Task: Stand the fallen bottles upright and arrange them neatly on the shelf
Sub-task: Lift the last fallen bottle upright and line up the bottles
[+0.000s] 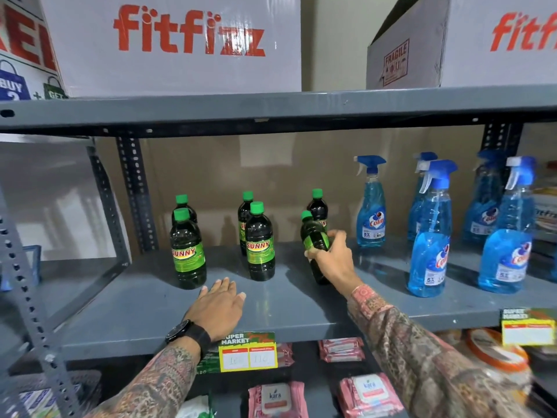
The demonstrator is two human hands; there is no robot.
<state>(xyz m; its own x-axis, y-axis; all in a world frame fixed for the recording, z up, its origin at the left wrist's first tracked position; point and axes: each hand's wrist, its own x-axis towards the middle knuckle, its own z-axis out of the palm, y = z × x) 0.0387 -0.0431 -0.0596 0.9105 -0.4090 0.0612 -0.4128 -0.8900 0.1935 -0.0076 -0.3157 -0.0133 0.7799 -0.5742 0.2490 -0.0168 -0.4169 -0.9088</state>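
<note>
the right hand (331, 260) has its grip pinching a dark plastic bottle with a green screw cap and green label (315, 245), fingers wrapped round the label band while the bottle leans left, its base near the grey metal shelf (301, 309) towards the front. the left hand (218, 309) lies flat on the shelf board, fingers spread, holding nothing.

that bottle looks full of dark liquid, so i'd judge it fairly heavy for its size, stiff-walled, with a smooth label that could slip; the mid-body hold at the label seems the sensible spot, since the neck is narrow and the weight sits low.

five matching bottles already stand upright: two at the left (187, 248), two in the middle (259, 242), and one at the back (318, 208) just behind the tilted one. the rear bottle is close enough to be knocked as the held one swings up.

to the right stand blue trigger spray bottles (371, 206), the nearest just beside the hand's path. white printed cartons (180, 43) sit on the shelf above, pink wipe packets (275, 398) below.
</note>
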